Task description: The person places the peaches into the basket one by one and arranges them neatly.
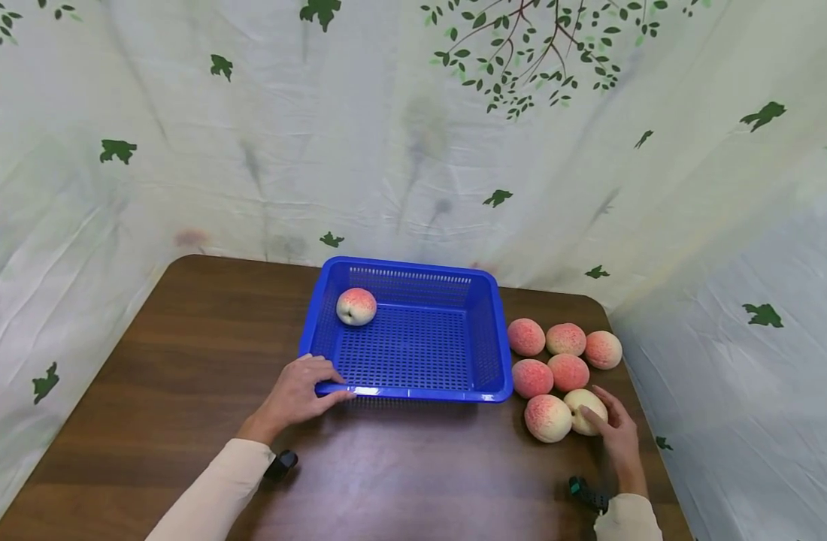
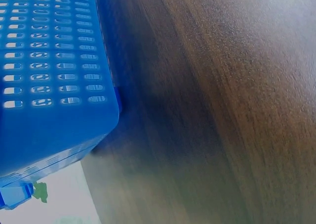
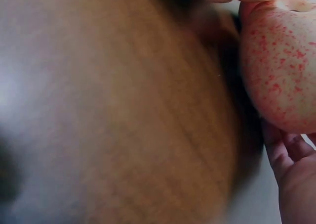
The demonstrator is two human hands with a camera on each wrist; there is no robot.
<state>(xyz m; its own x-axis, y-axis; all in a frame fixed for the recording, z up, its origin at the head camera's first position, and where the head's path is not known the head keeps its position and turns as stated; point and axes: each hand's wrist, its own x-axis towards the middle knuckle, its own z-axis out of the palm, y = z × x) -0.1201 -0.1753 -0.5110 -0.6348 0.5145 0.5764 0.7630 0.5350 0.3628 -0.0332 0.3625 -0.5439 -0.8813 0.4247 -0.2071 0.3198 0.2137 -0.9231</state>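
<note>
A blue perforated plastic basket stands on the table. My left hand grips its near left corner, with the thumb along the front rim. One peach, pink and cream, lies inside at the back left. To the right of the basket, my right hand holds a pale peach between thumb and fingers, at the front of a cluster of peaches. In the right wrist view the fingers touch the underside of a red-speckled peach. A second front peach sits directly left of the held one.
Several more peaches are grouped between the basket and the table's right edge. The brown wooden table backs onto a pale curtain printed with leaves, which also hangs along both sides.
</note>
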